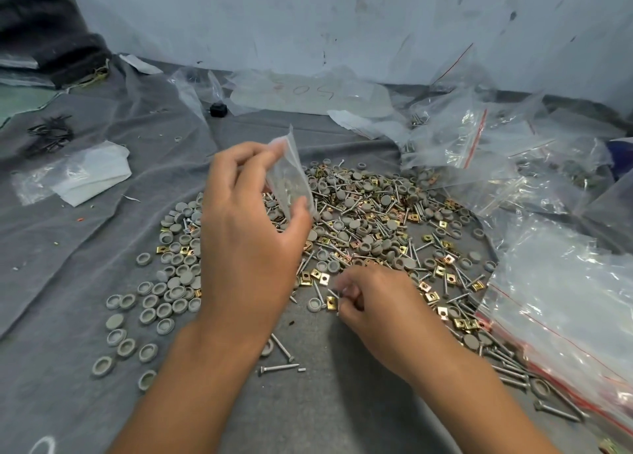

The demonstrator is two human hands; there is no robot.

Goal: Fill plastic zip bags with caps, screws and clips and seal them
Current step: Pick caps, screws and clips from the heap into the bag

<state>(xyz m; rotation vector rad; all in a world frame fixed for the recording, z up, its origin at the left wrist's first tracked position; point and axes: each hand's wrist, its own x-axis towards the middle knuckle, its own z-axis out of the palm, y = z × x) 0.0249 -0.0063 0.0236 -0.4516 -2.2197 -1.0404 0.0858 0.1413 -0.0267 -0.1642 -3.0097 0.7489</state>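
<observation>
Above the right hand [370, 302], which pinches a screw from the loose grey-and-brass hardware pile [370, 220], we find the left hand [250, 227] gripping a small clear plastic zip bag [291, 179], part-filled and unsealed.

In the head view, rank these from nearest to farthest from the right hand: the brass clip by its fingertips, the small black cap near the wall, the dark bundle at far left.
From the right hand:
1. Brass clip, at its fingertips.
2. Small black cap, far centre-left near the wall.
3. Dark bundle, far left corner.

The left hand [250, 234] is raised with forearm angled inward, thumb and fingers pinching something held upright, while the right hand [373, 302] sits lower, palm down, its fingertips [346, 290] curled together in a pinch.
</observation>
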